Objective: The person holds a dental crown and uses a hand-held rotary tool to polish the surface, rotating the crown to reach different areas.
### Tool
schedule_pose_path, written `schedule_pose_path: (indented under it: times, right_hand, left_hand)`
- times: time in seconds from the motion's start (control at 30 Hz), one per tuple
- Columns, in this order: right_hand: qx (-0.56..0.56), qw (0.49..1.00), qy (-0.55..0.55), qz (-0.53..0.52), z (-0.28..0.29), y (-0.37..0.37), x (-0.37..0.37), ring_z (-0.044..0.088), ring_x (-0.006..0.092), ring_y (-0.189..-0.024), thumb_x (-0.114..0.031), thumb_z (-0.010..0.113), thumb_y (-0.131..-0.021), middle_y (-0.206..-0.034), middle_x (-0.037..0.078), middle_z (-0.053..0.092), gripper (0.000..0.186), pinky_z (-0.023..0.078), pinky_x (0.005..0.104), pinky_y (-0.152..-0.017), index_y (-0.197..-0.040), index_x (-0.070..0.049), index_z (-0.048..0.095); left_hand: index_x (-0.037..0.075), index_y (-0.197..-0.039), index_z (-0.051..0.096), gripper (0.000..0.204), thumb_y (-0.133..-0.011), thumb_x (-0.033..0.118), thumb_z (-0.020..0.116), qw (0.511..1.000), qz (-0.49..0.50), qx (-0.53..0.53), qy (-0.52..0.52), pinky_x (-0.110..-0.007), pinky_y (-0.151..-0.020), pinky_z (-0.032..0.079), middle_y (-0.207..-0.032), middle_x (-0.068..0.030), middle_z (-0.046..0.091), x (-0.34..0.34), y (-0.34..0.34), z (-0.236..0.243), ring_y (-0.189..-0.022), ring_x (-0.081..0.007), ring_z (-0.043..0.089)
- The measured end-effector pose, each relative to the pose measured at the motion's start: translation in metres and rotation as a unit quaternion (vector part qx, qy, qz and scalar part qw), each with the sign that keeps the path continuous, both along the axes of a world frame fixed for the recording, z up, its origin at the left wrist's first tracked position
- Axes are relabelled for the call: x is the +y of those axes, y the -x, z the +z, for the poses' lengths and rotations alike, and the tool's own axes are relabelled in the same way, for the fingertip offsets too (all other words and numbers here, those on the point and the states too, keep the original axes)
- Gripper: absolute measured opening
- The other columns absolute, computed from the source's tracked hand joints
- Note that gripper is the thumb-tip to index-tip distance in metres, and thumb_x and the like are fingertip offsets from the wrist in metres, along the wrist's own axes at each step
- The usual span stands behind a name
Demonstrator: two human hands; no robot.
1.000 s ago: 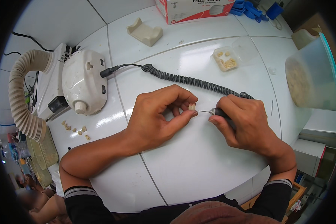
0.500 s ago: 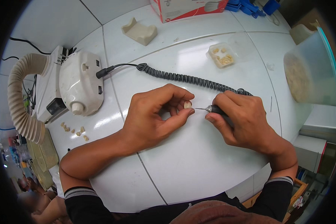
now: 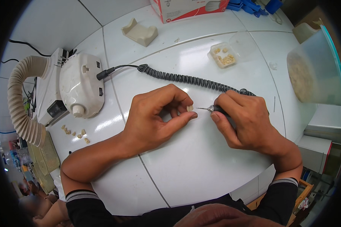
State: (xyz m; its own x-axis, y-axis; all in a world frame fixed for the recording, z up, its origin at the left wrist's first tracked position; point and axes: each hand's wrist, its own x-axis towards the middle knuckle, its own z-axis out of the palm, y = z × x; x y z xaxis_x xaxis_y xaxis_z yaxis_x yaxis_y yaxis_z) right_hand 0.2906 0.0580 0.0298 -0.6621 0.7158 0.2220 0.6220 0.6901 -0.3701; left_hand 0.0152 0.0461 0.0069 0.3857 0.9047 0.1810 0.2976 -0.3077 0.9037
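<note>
A small cream tooth-like piece [image 3: 190, 108] is pinched between the thumb and forefinger of my left hand [image 3: 153, 115]. My fingers cover part of it. My right hand [image 3: 248, 119] is wrapped pen-like around a rotary handpiece [image 3: 217, 109], black with a metal nose. Its thin bur [image 3: 202, 108] points left at the piece, a small gap away from it. A coiled black cord [image 3: 185, 78] runs behind both hands, from a white control unit [image 3: 82, 85] on the left toward the right hand. Whether the bur is spinning I cannot tell.
Several small tooth-like pieces [image 3: 79, 135] lie by the unit. A ribbed hose [image 3: 17, 98] arches at the left. Farther back are a clear lidded box [image 3: 222, 55] of yellowish pieces, a cream cradle [image 3: 140, 33] and a red-white carton [image 3: 189, 10]. A tub [image 3: 316, 66] stands right.
The tooth-like piece has turned in my left fingers and sits a little lower. The handpiece has shifted slightly up and left, still in my right hand.
</note>
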Motion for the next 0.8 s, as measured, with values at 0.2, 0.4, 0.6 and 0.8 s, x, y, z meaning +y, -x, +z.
schedule_pose_path:
  times: [0.2,0.4,0.6,0.8]
  right_hand:
    - [0.002,1.000,-0.014,-0.003,-0.0024,0.0001,0.0006,0.062,0.0255,-0.056,-0.022,0.080,-0.104,-0.079,0.007,0.061,0.021,0.047,0.0403,-0.051,-0.098,-0.006,0.067]
    - [-0.005,1.000,-0.011,0.003,-0.0008,0.0000,0.0008,0.062,0.0252,-0.056,-0.025,0.079,-0.105,-0.078,0.007,0.061,0.023,0.048,0.0396,-0.052,-0.100,-0.007,0.066]
    - [-0.004,1.000,-0.015,0.007,-0.0022,0.0006,0.0012,0.061,0.0239,-0.055,-0.026,0.079,-0.106,-0.075,0.006,0.061,0.025,0.048,0.0392,-0.051,-0.100,-0.006,0.066]
    - [-0.008,1.000,-0.023,0.013,-0.0047,-0.0002,0.0014,0.061,0.0232,-0.055,-0.027,0.080,-0.105,-0.075,0.006,0.060,0.027,0.048,0.0386,-0.051,-0.098,-0.006,0.066]
  left_hand:
    - [-0.001,-0.114,0.076,0.022,-0.096,-0.002,0.089,1.000,-0.004,0.001,0.012,-0.024,-0.077,0.058,-0.102,-0.0055,0.080,0.0000,0.0012,-0.0031,-0.089,-0.0080,0.073]
    - [0.000,-0.111,0.077,0.018,-0.095,0.000,0.087,1.000,0.014,-0.026,0.008,-0.028,-0.074,0.062,-0.099,-0.0076,0.080,-0.0003,-0.0001,-0.0057,-0.083,-0.0136,0.076]
    - [-0.001,-0.111,0.077,0.019,-0.095,0.000,0.087,1.000,0.002,-0.025,0.001,-0.029,-0.074,0.062,-0.100,-0.0081,0.079,0.0016,0.0011,-0.0083,-0.084,-0.0140,0.076]
    - [-0.001,-0.111,0.077,0.019,-0.095,0.000,0.087,1.000,-0.001,-0.020,0.004,-0.029,-0.073,0.061,-0.102,-0.0081,0.080,0.0016,0.0014,-0.0063,-0.086,-0.0140,0.076]
